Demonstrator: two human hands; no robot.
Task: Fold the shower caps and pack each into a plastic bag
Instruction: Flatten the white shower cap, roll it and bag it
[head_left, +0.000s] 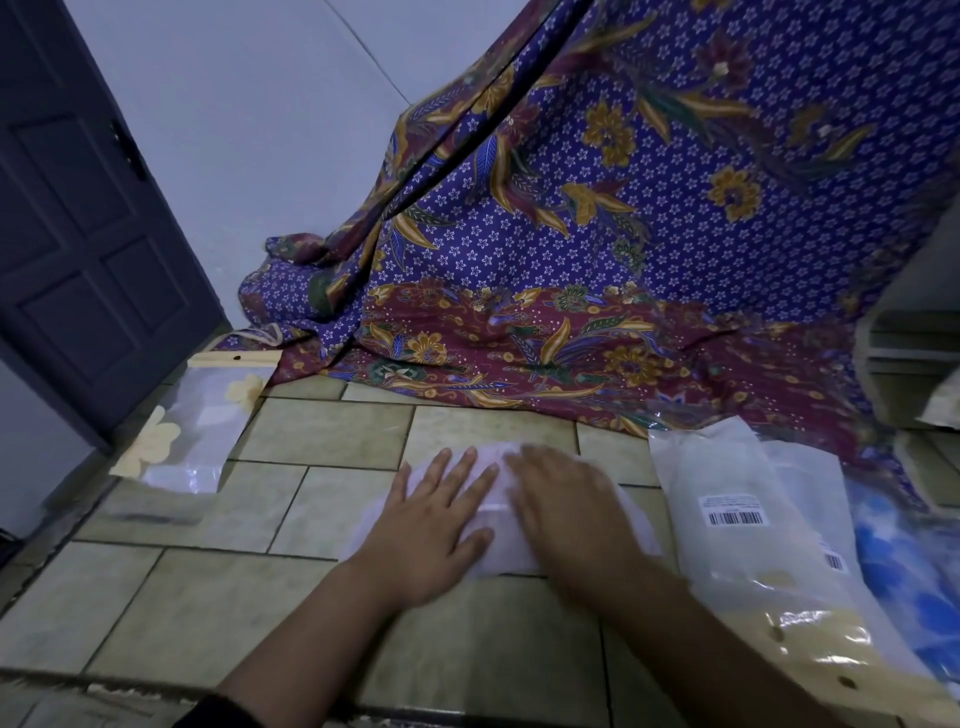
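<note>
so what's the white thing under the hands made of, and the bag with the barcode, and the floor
Shower cap: seemingly thin, soft white plastic film, translucent and crinkled, flattening under both hands. Barcode bag: clear glossy plastic, catching glare, contents showing through. Floor: probably ceramic tile, greenish, semi-matt, with dark grout lines.

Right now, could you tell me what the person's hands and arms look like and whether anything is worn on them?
Both the left hand and the right hand are bare, with no gloves, and no rings or watch that I can make out. The forearms are uncovered. A dark sleeve edge shows on the left arm at the bottom of the view. The right hand is slightly blurred.
</note>
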